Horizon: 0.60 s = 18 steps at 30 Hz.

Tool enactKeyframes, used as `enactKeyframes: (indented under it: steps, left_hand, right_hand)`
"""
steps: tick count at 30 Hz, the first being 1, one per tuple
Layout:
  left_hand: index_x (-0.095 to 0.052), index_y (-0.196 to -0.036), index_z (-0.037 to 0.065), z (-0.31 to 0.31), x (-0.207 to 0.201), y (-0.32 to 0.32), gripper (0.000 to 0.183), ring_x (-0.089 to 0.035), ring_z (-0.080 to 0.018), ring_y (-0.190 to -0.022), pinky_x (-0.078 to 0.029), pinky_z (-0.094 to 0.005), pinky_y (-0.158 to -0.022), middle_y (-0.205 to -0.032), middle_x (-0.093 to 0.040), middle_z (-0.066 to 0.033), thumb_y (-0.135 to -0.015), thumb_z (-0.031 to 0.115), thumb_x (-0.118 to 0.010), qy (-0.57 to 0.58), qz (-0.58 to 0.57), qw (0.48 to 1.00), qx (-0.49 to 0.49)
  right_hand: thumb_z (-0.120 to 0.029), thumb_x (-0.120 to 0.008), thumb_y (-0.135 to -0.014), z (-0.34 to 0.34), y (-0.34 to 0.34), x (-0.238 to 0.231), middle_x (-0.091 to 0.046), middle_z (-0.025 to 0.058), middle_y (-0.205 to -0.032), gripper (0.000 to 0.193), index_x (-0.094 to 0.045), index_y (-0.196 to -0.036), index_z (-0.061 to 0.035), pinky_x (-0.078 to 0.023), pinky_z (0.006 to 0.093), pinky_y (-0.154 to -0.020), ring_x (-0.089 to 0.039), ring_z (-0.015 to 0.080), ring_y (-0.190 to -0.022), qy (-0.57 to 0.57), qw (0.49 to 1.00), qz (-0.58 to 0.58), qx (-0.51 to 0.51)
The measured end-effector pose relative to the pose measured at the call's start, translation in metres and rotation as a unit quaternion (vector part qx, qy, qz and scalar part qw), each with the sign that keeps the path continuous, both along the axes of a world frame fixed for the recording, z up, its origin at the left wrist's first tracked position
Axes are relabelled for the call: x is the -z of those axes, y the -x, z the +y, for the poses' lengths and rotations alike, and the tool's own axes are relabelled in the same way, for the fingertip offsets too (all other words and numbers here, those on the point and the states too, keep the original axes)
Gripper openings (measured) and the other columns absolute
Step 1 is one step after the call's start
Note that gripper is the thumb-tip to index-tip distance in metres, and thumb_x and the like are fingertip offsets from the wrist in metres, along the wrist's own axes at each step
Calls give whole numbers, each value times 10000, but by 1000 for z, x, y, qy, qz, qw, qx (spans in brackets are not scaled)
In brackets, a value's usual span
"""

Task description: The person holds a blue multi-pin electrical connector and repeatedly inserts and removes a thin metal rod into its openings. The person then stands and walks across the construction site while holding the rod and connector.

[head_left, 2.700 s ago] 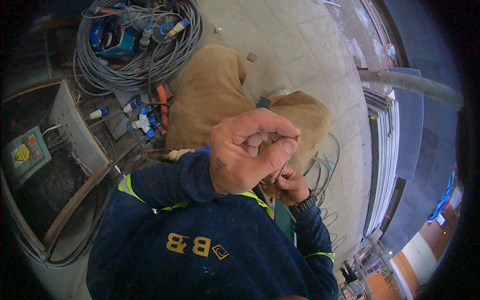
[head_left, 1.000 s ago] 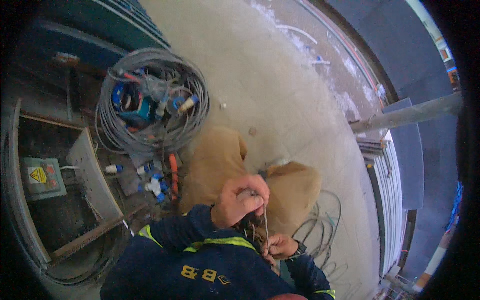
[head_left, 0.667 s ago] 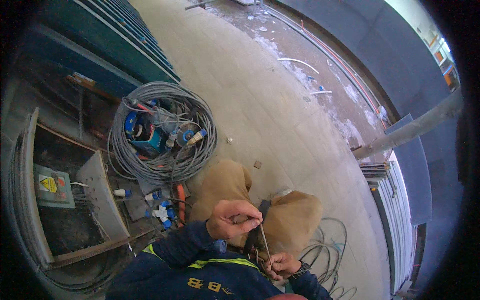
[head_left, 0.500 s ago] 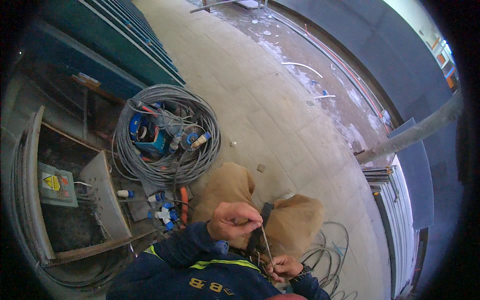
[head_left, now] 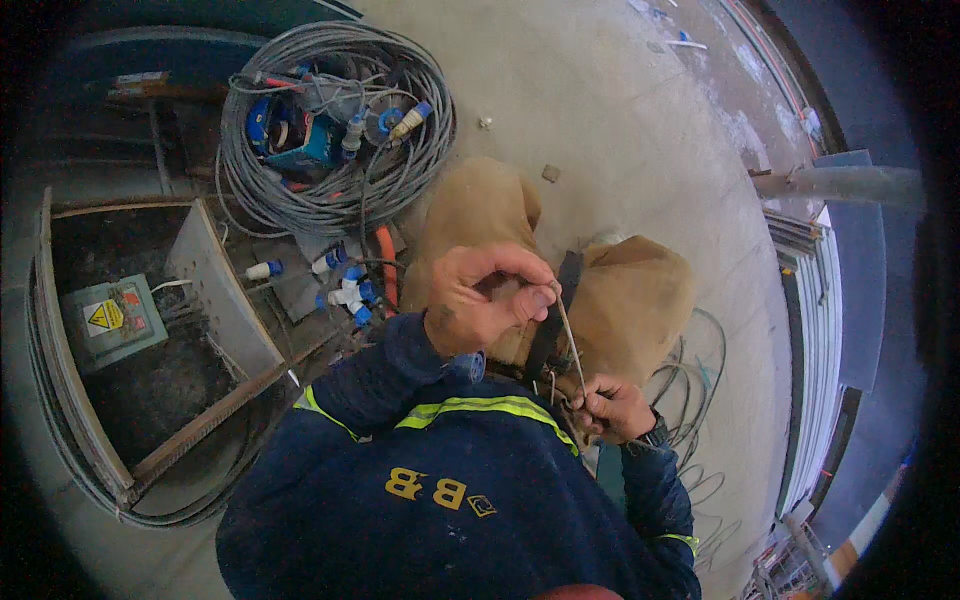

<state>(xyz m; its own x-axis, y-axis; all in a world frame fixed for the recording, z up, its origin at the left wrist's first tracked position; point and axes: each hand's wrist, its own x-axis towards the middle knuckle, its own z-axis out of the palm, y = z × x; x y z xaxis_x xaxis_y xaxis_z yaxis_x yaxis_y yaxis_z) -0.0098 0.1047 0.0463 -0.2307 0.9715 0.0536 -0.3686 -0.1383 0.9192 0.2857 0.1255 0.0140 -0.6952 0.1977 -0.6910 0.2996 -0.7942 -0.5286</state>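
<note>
Concrete floor (head_left: 620, 120), pale and dusty, spreads out under a person who is crouched in a dark blue jacket with yellow reflective stripes. Left hand (head_left: 485, 300) is raised in front of the chest, its fingertips pinched on the upper end of a thin wire (head_left: 570, 345). Right hand (head_left: 615, 408) sits lower and further right, curled closed around the wire's bottom end, so the wire runs taut between the two hands, just above the tan trousers (head_left: 620, 300). A black strap (head_left: 555, 320) lies across the knees, right beside the wire. More loose cable (head_left: 700, 390) loops on the floor to the right of the right hand. To the left, blue plugs (head_left: 345, 290) lie scattered near a grey box (head_left: 105, 320) bearing a yellow warning label. Farther off, a big grey cable coil (head_left: 330, 120) rests on the floor, with connectors piled in its middle.
</note>
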Motion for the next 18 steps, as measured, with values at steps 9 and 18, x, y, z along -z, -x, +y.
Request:
enactKeyframes:
  steps: [9, 18]
  left_hand:
    - [-610, -975, -16, -2, 2, 0, 116, -635, -185, -658, -534, -305, -603, -864, -664, -179, -870, 3, -656, 9, -3, 1000, -11]
    - [-593, -965, -15, -4, 6, -4, 100, -621, -178, -649, -518, -305, -593, -829, -647, -156, -872, -18, -628, 13, 6, 1000, -11]
  right_hand:
    - [-250, -690, -909, -1, 8, -8, -599, 32, -730, 229, -642, -981, -38, -341, 243, -526, -479, 105, -582, -27, 996, -30, 81]
    - [-211, -696, -897, 11, -6, -1, -577, 14, -732, 203, -649, -946, -20, -317, 237, -517, -442, 81, -570, -134, 982, -76, 106]
